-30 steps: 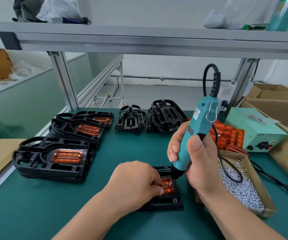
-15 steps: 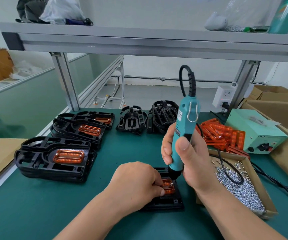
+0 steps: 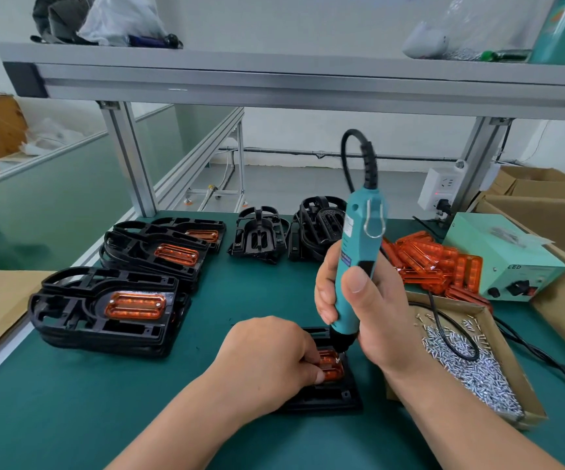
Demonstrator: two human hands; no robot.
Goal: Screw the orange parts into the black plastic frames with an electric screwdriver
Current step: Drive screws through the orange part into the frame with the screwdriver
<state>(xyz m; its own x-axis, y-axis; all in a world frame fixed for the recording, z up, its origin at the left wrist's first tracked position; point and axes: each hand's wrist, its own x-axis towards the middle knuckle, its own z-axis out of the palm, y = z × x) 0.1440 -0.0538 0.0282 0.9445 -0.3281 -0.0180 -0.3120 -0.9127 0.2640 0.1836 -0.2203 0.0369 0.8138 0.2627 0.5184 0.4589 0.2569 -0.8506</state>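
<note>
Cardboard tray (image 3: 457, 301), right of work, holds loose screws (image 3: 477, 368); right hand (image 3: 369, 320) wraps the upright electric screwdriver (image 3: 359, 252), tip on the orange part (image 3: 333, 366) seated in the black frame (image 3: 338, 395) front-centre, left hand (image 3: 267, 357) pinching that part; three frame stacks (image 3: 111, 310) at left.

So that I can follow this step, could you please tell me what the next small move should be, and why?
Probably press the electric screwdriver straight down and trigger it. The right hand grips it nearly upright with its bit at the far right corner of the orange part, which the left hand holds in the black frame.
</note>
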